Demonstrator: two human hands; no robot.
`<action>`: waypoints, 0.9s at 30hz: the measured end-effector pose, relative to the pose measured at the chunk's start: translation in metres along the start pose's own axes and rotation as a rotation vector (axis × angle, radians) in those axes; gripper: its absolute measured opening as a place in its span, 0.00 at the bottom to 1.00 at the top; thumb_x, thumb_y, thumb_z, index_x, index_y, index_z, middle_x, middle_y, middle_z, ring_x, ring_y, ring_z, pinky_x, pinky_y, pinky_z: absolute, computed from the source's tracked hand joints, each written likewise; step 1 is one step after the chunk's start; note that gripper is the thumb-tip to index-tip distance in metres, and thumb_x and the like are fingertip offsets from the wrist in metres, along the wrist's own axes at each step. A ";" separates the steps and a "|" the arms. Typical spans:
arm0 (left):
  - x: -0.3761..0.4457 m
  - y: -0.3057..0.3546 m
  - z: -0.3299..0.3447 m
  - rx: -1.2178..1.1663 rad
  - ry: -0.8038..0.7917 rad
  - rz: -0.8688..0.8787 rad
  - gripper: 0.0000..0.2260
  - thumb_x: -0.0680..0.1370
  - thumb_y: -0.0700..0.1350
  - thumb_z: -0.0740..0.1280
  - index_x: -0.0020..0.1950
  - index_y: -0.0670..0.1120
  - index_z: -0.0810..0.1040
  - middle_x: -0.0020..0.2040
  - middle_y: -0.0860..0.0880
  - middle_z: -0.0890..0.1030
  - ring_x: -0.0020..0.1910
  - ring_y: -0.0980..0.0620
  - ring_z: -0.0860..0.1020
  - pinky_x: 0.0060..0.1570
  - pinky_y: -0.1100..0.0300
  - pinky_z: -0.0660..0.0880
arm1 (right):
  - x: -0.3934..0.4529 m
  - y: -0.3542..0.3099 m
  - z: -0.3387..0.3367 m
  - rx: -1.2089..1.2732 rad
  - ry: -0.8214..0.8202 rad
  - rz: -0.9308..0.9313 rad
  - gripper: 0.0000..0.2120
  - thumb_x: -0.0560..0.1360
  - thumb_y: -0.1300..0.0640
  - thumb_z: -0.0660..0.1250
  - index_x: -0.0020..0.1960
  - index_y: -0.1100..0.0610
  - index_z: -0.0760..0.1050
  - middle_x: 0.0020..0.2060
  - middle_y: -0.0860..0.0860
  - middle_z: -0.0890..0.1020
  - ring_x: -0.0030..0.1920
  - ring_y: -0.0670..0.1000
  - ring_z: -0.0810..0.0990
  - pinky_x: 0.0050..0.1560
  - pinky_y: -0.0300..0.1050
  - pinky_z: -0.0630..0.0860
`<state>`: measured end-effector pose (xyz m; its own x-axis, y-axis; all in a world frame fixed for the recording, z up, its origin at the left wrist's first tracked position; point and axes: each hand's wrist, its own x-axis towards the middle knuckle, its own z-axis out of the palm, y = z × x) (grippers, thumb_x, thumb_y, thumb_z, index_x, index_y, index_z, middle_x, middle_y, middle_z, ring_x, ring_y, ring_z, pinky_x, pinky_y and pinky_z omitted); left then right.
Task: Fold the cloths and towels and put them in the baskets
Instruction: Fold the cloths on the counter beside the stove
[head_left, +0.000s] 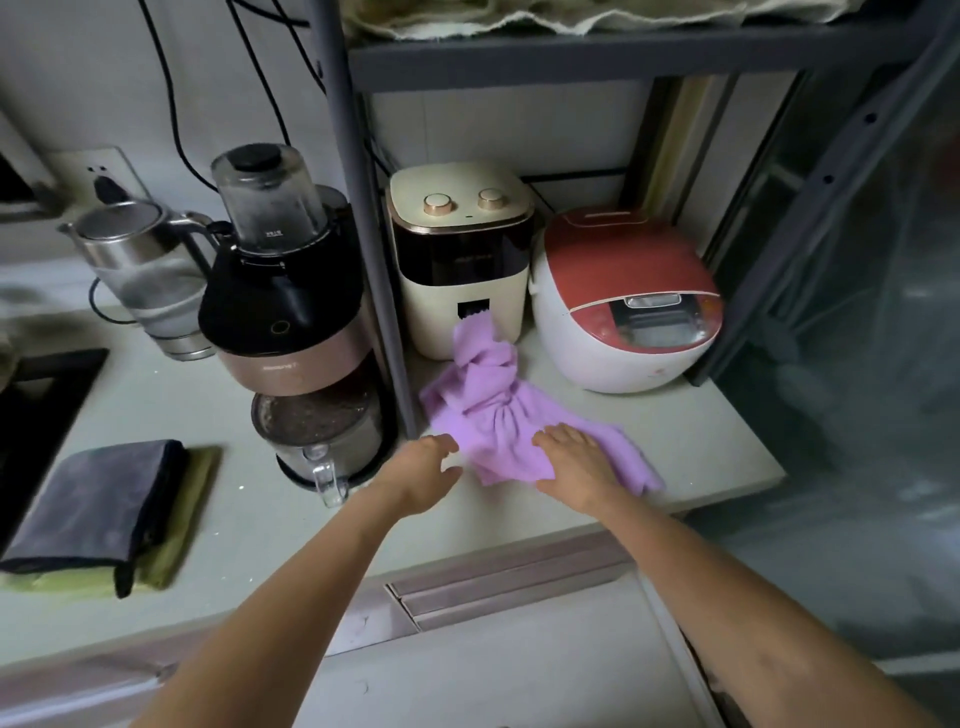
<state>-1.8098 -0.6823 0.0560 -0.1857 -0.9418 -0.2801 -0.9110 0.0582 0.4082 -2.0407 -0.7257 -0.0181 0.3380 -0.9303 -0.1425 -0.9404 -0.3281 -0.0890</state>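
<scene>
Counter (701, 447): purple cloth (498, 410) lies crumpled just in front of the cream cooker (460, 260), one corner up against it. My right hand (574, 460) presses flat on the cloth, grip open. Left hand (423, 470) at the cloth's left edge, fingers loosely curled, gripping nothing.

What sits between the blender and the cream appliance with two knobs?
Head view: only the grey shelf upright stands between the blender and the cream appliance; the purple cloth lies nearer the camera.
</scene>
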 end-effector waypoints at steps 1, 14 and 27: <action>-0.003 0.002 -0.001 -0.005 0.005 0.000 0.20 0.80 0.47 0.62 0.70 0.43 0.69 0.67 0.45 0.74 0.65 0.46 0.73 0.62 0.61 0.67 | -0.004 0.001 0.004 -0.046 -0.037 0.033 0.31 0.72 0.54 0.70 0.72 0.56 0.64 0.68 0.55 0.71 0.68 0.56 0.69 0.66 0.49 0.65; -0.053 0.001 -0.027 -0.291 0.081 0.116 0.30 0.72 0.55 0.71 0.71 0.48 0.68 0.68 0.49 0.71 0.66 0.50 0.71 0.67 0.55 0.67 | -0.049 -0.044 -0.104 0.954 0.195 0.141 0.11 0.80 0.65 0.57 0.57 0.64 0.76 0.50 0.55 0.79 0.50 0.50 0.76 0.48 0.35 0.71; -0.105 0.083 -0.067 -0.693 0.042 0.463 0.02 0.76 0.43 0.70 0.45 0.46 0.82 0.40 0.56 0.81 0.38 0.58 0.76 0.44 0.64 0.72 | -0.137 -0.046 -0.217 1.353 0.300 0.211 0.09 0.79 0.58 0.62 0.45 0.58 0.80 0.38 0.50 0.81 0.41 0.48 0.78 0.41 0.39 0.74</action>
<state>-1.8406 -0.6006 0.1777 -0.4592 -0.8852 0.0750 -0.3104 0.2389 0.9201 -2.0512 -0.6186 0.2199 0.0145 -0.9971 -0.0742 -0.1506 0.0712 -0.9860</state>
